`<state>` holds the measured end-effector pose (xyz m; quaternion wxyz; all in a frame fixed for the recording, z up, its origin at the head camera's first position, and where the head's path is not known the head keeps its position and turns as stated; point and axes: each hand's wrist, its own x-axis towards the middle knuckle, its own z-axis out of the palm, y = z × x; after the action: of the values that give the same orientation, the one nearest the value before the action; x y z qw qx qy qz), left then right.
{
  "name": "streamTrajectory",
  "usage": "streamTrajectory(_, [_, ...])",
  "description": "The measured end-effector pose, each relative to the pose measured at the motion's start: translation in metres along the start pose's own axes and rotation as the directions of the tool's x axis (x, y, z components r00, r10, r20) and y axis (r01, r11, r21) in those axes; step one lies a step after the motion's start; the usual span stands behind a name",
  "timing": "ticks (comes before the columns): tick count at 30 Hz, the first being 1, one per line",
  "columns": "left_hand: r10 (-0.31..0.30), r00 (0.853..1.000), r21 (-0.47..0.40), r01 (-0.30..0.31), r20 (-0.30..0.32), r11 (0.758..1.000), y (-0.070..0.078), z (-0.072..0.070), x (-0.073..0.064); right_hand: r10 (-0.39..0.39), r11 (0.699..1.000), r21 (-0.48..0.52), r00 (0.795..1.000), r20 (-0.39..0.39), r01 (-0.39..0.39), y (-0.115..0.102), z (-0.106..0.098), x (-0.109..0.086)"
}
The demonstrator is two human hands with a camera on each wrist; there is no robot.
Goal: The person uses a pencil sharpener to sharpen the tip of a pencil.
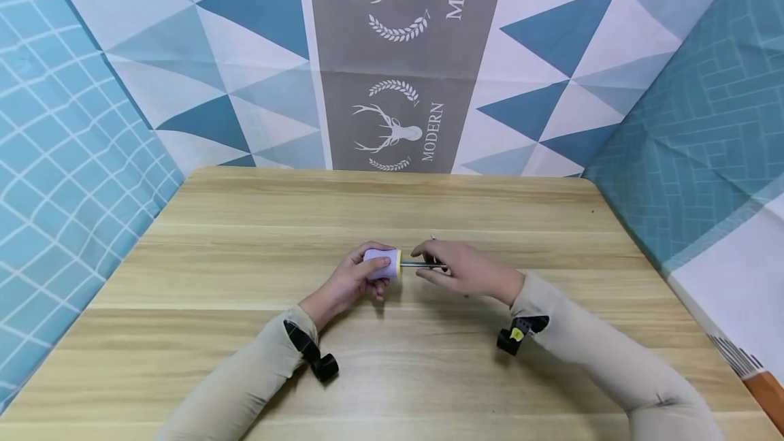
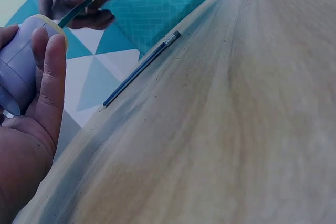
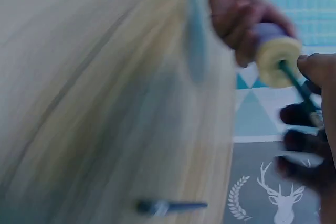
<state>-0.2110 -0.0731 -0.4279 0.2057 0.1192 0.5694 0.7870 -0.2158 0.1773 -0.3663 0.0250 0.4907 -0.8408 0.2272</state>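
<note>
My left hand (image 1: pixel 350 280) grips a lilac pencil sharpener (image 1: pixel 378 263) with a pale yellow end face (image 3: pixel 269 62), held sideways above the table. Out of the hole in that face sticks a dark green pencil (image 3: pixel 295 83), its metal-capped end pointing right. Around this outer end my right hand (image 1: pixel 471 268) has thumb and forefinger spread, with gaps beside the pencil in the head view. A second pencil, dark blue (image 2: pixel 140 70) with a silver end, lies on the tabletop beyond the hands; in the head view the right hand mostly covers it.
The wooden table (image 1: pixel 245 352) reaches back to a wall cloth (image 1: pixel 392 60) with triangles and deer heads. Blue tiled cloth (image 1: pixel 73 155) hangs at the left, and more patterned cloth stands at the right. Each wrist wears a black strapped camera (image 1: pixel 324 366).
</note>
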Motion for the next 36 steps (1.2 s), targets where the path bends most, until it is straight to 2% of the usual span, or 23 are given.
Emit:
streamTrajectory(1, [-0.001,1.0,-0.007,0.001,-0.002,1.0,0.0,0.0,0.0,-0.094,0.99,-0.107,0.995,-0.035,0.09,0.002,0.003,-0.001])
streamTrajectory(2, [0.0,1.0,-0.011,0.0,-0.005,1.0,0.0,0.0,0.0,-0.184,0.963,-0.214,0.981,-0.063,0.166,0.003,0.006,-0.001])
streamTrajectory(3, [0.001,1.0,-0.013,-0.001,-0.006,1.0,0.0,0.0,0.0,-0.266,0.921,-0.317,0.961,-0.081,0.228,0.005,0.009,-0.001])
streamTrajectory(5, [0.001,1.0,-0.014,-0.001,-0.009,1.0,0.0,0.0,0.0,-0.394,0.807,-0.506,0.916,-0.078,0.304,0.008,0.014,0.001])
streamTrajectory(7, [-0.003,1.0,-0.009,0.003,-0.013,1.0,0.0,0.001,-0.001,-0.475,0.681,-0.653,0.878,-0.052,0.33,0.011,0.018,0.004])
streamTrajectory(10, [-0.017,1.0,0.001,0.017,-0.024,1.0,-0.001,0.004,-0.002,-0.561,0.509,-0.785,0.828,0.01,0.354,0.013,0.019,0.008])
streamTrajectory(11, [-0.023,0.999,0.003,0.023,-0.031,1.0,-0.001,0.004,-0.002,-0.578,0.473,-0.806,0.816,0.021,0.356,0.013,0.02,0.01])
streamTrajectory(12, [-0.027,0.999,0.004,0.027,-0.038,1.0,-0.001,0.005,-0.002,-0.593,0.451,-0.817,0.805,0.026,0.359,0.014,0.021,0.011])
streamTrajectory(14, [-0.031,0.998,0.007,0.031,-0.05,1.0,-0.001,0.005,-0.002,-0.613,0.439,-0.821,0.79,0.024,0.365,0.016,0.022,0.015])
streamTrajectory(15, [-0.029,0.998,0.008,0.03,-0.054,1.0,-0.002,0.005,-0.001,-0.619,0.449,-0.814,0.785,0.015,0.369,0.016,0.023,0.016])
streamTrajectory(17, [-0.028,0.998,0.01,0.029,-0.057,1.0,-0.002,0.005,-0.001,-0.617,0.488,-0.788,0.787,-0.007,0.375,0.019,0.026,0.019])
streamTrajectory(18, [-0.027,0.998,0.012,0.028,-0.056,1.0,-0.002,0.005,-0.001,-0.611,0.514,-0.769,0.791,-0.017,0.38,0.019,0.028,0.019])
streamTrajectory(20, [-0.027,0.998,0.014,0.028,-0.055,1.0,-0.002,0.005,-0.001,-0.585,0.588,-0.708,0.81,-0.038,0.391,0.019,0.03,0.02])
streamTrajectory(22, [-0.031,0.998,0.012,0.032,-0.056,0.999,-0.002,0.006,-0.002,-0.528,0.693,-0.605,0.848,-0.057,0.391,0.019,0.032,0.02])
streamTrajectory(25, [-0.035,0.998,0.003,0.035,-0.054,0.999,-0.002,0.006,-0.003,-0.385,0.867,-0.368,0.921,-0.067,0.335,0.015,0.031,0.02])
streamTrajectory(26, [-0.036,0.998,-0.001,0.036,-0.053,0.999,-0.001,0.006,-0.003,-0.328,0.913,-0.279,0.943,-0.065,0.298,0.013,0.03,0.02])
streamTrajectory(28, [-0.038,0.998,-0.006,0.038,-0.049,0.999,-0.001,0.006,-0.003,-0.214,0.973,-0.105,0.975,-0.054,0.208,0.009,0.026,0.021])
streamTrajectory(29, [-0.036,0.998,-0.006,0.036,-0.047,0.999,-0.001,0.006,-0.003,-0.158,0.987,-0.035,0.986,-0.044,0.157,0.007,0.024,0.022])
streamTrajectory(31, [-0.035,0.998,-0.001,0.035,-0.046,0.999,-0.001,0.005,-0.002,-0.048,0.994,0.093,0.999,-0.008,0.049,0.004,0.02,0.024])
streamTrajectory(33, [-0.03,0.999,0.003,0.03,-0.044,1.0,-0.001,0.005,-0.002,0.069,0.973,0.219,0.997,0.042,-0.076,0.002,0.016,0.027])
streamTrajectory(34, [-0.027,0.999,0.004,0.027,-0.043,1.0,-0.001,0.005,-0.001,0.131,0.945,0.292,0.988,0.081,-0.149,0.001,0.014,0.028])
streamTrajectory(35, [-0.025,0.999,0.001,0.025,-0.042,1.0,-0.002,0.005,-0.001,0.189,0.901,0.372,0.973,0.131,-0.225,0.001,0.012,0.028])
streamTrajectory(36, [-0.024,0.999,-0.004,0.024,-0.041,1.0,-0.002,0.005,-0.001,0.244,0.836,0.456,0.951,0.189,-0.305,0.001,0.01,0.029])
